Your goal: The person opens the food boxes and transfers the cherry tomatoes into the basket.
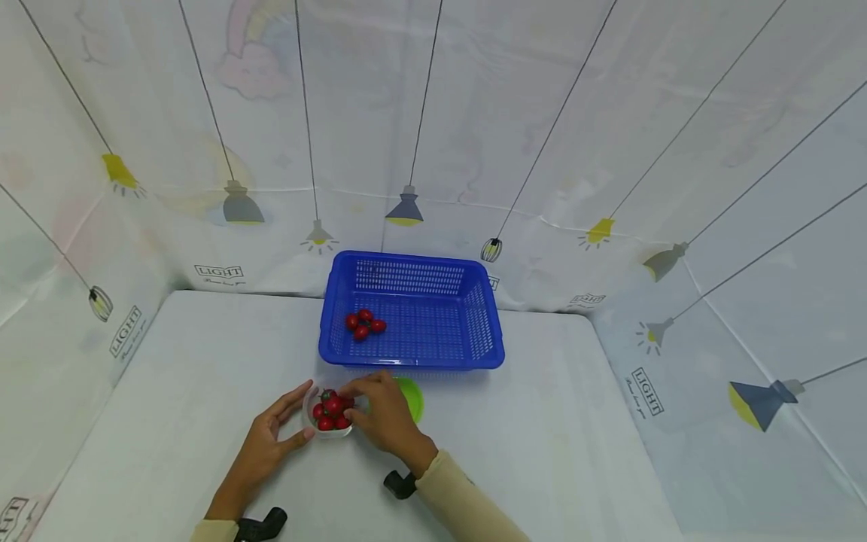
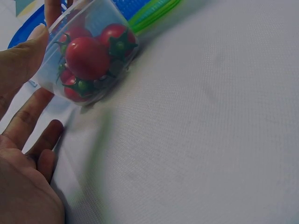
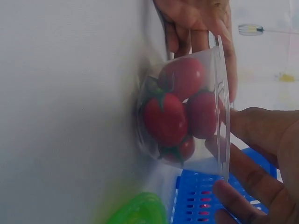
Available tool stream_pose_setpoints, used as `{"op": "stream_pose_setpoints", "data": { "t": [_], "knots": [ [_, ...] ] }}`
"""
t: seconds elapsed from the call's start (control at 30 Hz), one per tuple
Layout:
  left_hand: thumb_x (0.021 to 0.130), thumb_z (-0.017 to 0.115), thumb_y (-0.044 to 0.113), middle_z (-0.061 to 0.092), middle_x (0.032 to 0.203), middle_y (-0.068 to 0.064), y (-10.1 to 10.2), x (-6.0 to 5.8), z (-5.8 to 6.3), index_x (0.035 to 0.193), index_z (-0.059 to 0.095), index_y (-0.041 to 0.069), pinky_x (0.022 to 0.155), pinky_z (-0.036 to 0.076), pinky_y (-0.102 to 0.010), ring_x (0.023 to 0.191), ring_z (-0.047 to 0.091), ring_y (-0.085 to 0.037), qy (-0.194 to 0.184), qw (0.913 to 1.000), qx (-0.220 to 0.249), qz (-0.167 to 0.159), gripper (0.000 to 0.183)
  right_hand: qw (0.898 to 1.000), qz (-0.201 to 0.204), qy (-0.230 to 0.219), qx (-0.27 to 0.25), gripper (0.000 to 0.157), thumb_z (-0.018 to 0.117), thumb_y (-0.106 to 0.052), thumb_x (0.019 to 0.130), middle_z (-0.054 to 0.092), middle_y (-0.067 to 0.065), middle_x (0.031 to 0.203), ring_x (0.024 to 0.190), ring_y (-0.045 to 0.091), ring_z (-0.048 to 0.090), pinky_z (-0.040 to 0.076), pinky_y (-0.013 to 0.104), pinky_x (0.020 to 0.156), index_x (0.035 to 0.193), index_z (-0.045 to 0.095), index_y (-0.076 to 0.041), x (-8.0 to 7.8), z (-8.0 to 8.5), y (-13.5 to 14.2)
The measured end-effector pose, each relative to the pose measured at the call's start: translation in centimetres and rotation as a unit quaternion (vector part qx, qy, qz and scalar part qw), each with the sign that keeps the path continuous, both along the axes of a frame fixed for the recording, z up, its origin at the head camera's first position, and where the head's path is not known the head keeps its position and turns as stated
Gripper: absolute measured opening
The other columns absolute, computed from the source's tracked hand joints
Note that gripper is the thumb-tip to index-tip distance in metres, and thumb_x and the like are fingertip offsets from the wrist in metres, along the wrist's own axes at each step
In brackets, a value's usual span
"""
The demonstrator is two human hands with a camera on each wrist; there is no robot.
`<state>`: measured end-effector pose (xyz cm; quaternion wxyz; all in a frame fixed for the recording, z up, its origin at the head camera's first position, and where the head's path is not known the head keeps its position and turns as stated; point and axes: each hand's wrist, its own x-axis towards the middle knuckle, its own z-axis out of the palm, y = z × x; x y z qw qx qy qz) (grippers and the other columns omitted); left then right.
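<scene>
A small clear plastic container (image 1: 337,434) stands on the white table with several red cherry tomatoes (image 2: 87,58) in it, green stems still on. My left hand (image 1: 266,444) holds the container from the left, thumb at its near side and fingers round the far side. From the right my right hand (image 1: 389,414) reaches over the rim, thumb and fingertips pinching a cherry tomato (image 1: 348,403) at the container's right side. Partly hidden behind this hand lies a bright green round lid (image 1: 413,397).
Behind the container sits a blue plastic basket (image 1: 433,365) with slotted walls. Several cherry tomatoes (image 1: 362,332) lie in its left part. A printed white cloth wall (image 1: 379,113) rises beyond the white table (image 1: 542,444).
</scene>
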<state>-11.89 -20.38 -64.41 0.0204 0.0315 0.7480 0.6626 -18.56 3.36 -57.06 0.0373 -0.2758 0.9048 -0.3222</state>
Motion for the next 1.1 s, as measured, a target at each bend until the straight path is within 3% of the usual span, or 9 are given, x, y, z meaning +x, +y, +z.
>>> {"op": "stream_pose_setpoints", "data": {
  "t": [0.73,1.1],
  "knots": [
    [0.099,0.075,0.009,0.043,0.169,-0.011,0.1,0.1,0.2,0.164,0.042,0.016,0.123,0.008,-0.08,0.142,0.045,0.011,0.003,1.0,0.005,-0.003,0.073,0.998,-0.02,0.011,0.052,0.033,0.089,-0.035,0.087,0.078,-0.013,0.112,0.113,0.012,0.058,0.052,0.027,0.095,0.119,0.081,-0.031,0.2,-0.5,-2.5],
    [0.099,0.075,0.009,0.043,0.17,-0.009,0.1,0.1,0.2,0.164,0.042,0.017,0.124,0.008,-0.08,0.141,0.044,0.013,0.004,1.0,0.001,0.001,0.073,0.998,-0.019,0.058,-0.004,0.033,0.087,-0.033,0.09,0.079,-0.011,0.12,0.111,0.013,0.058,0.051,0.026,0.094,0.121,0.08,-0.025,0.8,1.2,-1.7]
  ]
}}
